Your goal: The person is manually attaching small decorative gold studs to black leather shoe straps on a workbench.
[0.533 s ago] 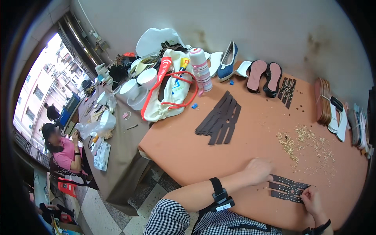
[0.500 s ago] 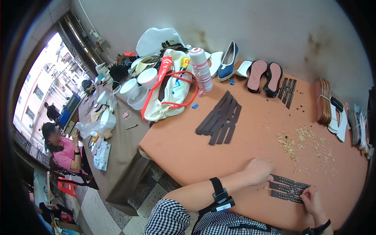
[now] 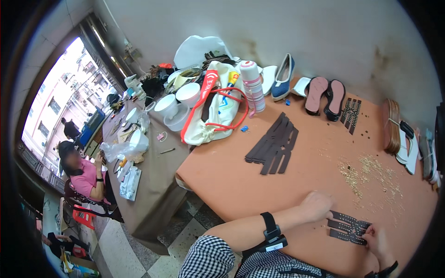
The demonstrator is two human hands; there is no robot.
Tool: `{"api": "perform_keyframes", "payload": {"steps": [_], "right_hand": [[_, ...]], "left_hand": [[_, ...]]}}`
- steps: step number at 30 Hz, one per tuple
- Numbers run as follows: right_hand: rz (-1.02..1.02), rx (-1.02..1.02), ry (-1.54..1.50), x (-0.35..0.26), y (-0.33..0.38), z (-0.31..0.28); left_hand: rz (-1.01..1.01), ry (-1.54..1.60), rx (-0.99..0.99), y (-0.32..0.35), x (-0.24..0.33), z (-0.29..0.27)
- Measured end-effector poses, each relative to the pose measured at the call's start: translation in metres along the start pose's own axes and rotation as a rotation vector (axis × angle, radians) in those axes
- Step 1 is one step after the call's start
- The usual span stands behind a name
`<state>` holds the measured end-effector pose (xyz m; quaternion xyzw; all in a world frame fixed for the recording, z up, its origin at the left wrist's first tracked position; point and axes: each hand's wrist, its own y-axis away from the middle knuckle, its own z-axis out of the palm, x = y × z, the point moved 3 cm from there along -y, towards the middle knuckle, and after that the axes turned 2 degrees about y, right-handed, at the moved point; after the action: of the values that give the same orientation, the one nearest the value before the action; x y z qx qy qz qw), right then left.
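Note:
A dark brown slotted strap piece (image 3: 345, 228), dotted with rows of small pale studs, lies on the orange-brown tabletop in front of me. My left hand (image 3: 317, 206) is closed, its fingertips at the upper left end of the piece; what they hold, if anything, is hidden. At the opposite end, my right hand (image 3: 374, 237) pinches the edge of the strap piece between thumb and fingers. Just beyond lies a scatter of tiny gold studs (image 3: 371, 171).
Plain dark strap pieces (image 3: 273, 146) are stacked farther left. Behind them stand a cloth drawstring bag (image 3: 215, 111), a pink-white bottle (image 3: 252, 88), a blue shoe (image 3: 282, 78) and pink-lined soles (image 3: 317, 95). Bundled soles (image 3: 391, 125) line the right edge. A person in pink (image 3: 85, 178) sits at the left table.
The whole view has shifted, so the scene sits farther right. Both hands stay at the studded strap piece, whose strips now look more bowed near the right hand.

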<state>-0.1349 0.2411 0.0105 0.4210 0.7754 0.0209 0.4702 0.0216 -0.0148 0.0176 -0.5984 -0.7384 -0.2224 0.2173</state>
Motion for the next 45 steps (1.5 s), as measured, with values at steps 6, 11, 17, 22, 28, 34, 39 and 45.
{"api": "perform_keyframes", "payload": {"steps": [6, 11, 17, 22, 28, 34, 39, 45], "right_hand": [[-0.199, 0.194, 0.003, 0.035, 0.004, 0.009], [-0.228, 0.144, -0.023, 0.032, 0.004, 0.013], [-0.329, 0.176, 0.026, 0.048, 0.005, 0.005], [-0.424, 0.085, 0.292, -0.021, 0.008, 0.011], [-0.215, 0.090, 0.167, -0.002, 0.012, 0.001], [-0.229, 0.106, 0.250, 0.000, 0.015, -0.003], [-0.516, 0.205, 0.191, -0.011, 0.009, 0.014], [-0.062, 0.147, -0.374, 0.034, 0.012, 0.003]], "left_hand": [[0.020, 0.009, 0.015, 0.000, 0.004, 0.002], [0.020, 0.009, 0.065, 0.009, -0.001, 0.005], [0.068, -0.017, 0.009, -0.007, -0.001, 0.011], [0.048, -0.012, 0.051, 0.010, -0.018, 0.005], [-0.004, -0.092, 0.040, 0.000, 0.013, -0.012], [-0.006, -0.084, 0.052, -0.006, 0.020, -0.009], [-0.062, -0.073, -0.017, 0.007, -0.010, -0.004], [0.051, -0.010, -0.057, 0.008, -0.003, -0.009]]}}
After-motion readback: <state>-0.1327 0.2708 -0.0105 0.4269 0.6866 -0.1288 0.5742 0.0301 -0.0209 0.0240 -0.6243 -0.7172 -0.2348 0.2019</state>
